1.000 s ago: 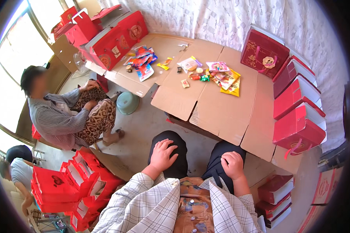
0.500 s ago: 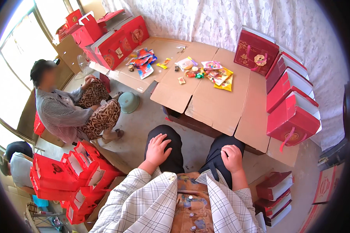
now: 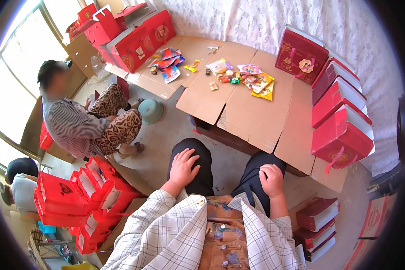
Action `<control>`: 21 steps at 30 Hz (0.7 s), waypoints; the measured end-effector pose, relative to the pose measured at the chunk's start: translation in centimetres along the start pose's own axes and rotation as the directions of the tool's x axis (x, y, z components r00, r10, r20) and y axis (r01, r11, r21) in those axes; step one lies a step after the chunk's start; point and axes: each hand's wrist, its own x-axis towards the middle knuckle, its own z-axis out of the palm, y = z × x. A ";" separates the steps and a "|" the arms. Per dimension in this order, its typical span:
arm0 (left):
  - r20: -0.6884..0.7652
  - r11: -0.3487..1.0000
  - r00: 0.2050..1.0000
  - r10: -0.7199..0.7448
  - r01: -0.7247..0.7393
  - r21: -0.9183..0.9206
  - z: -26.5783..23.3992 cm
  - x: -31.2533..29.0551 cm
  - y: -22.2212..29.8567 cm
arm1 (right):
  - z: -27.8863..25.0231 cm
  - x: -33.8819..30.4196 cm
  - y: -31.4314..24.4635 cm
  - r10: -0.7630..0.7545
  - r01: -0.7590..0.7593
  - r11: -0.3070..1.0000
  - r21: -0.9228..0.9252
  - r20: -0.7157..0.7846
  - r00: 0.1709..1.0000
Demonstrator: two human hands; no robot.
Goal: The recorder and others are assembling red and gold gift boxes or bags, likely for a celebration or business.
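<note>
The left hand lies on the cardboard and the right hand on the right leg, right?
Not quite: the head view shows the left hand lying on the left leg, not the cardboard. The right hand does lie on the right leg.

From afar, I am seeing gold characters marking the dark-red rectangular cardboard gift box (image 3: 297, 55), and red print showing on the tan cardboard carton (image 3: 374, 217). On the shiny yellow plastic snack packet (image 3: 267, 92), lettering is looking too small for me to read.

We count: one left hand (image 3: 183, 167), one right hand (image 3: 271, 180), two other people (image 3: 74, 123), one pale-green basin (image 3: 150, 111), four red gift boxes (image 3: 324, 111) at right on the tabletop (image 3: 252, 121).
</note>
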 end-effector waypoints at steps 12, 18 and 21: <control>-0.002 1.000 1.000 -0.025 0.025 -0.012 0.2 0.5 -0.4 | 0.2 0.5 0.3 0.004 -0.004 1.000 -0.003 0.016 1.000; -0.006 0.999 0.999 -0.037 0.037 -0.015 0.4 0.8 -0.6 | 0.3 0.7 0.4 -0.001 0.001 1.000 -0.007 0.016 1.000; -0.010 0.999 0.999 -0.034 0.034 -0.021 0.4 0.9 -0.7 | 0.4 0.8 0.4 0.011 -0.011 1.000 -0.004 0.022 1.000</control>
